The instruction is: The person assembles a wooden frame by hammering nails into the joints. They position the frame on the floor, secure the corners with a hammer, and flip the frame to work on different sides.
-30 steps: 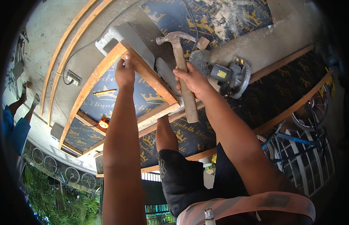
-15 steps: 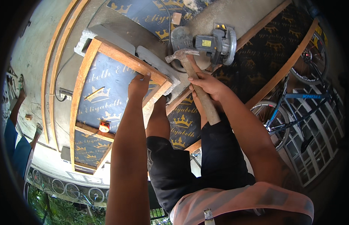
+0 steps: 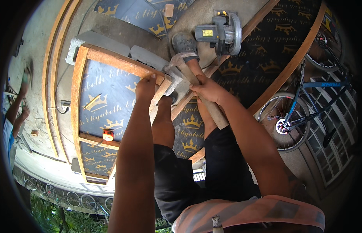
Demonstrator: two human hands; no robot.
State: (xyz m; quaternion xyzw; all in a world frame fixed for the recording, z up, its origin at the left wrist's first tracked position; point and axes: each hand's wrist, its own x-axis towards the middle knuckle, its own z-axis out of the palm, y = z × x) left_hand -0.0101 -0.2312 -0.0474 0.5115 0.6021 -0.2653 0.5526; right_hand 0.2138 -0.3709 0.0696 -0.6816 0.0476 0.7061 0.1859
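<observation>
My right hand [image 3: 209, 90] is wrapped around the wooden handle of a claw hammer [image 3: 214, 112], its metal head pointing away from me near my shoe. My left hand [image 3: 145, 88] grips the top rail of a wooden frame [image 3: 111, 58] close to its near right corner, thumb on the wood and the other fingers mostly hidden. The frame surrounds a dark printed panel [image 3: 107, 81] and rests on grey concrete blocks [image 3: 148, 58]. On the panel lie a yellow pencil [image 3: 92, 101] and, by the cross rail, an orange tape measure [image 3: 108, 135].
A circular saw [image 3: 222, 34] sits on the floor beyond the hammer. More printed boards with wooden strips [image 3: 293, 62] lie to the right, beside a blue bicycle [image 3: 297, 97]. Long wooden strips [image 3: 52, 77] and a power socket [image 3: 65, 105] are at left. Another person's leg [image 3: 17, 93] shows far left.
My view has shifted, so the frame and saw appear further left. The hammer stays in my right hand, my left hand on the frame. The other person at far left has moved.
</observation>
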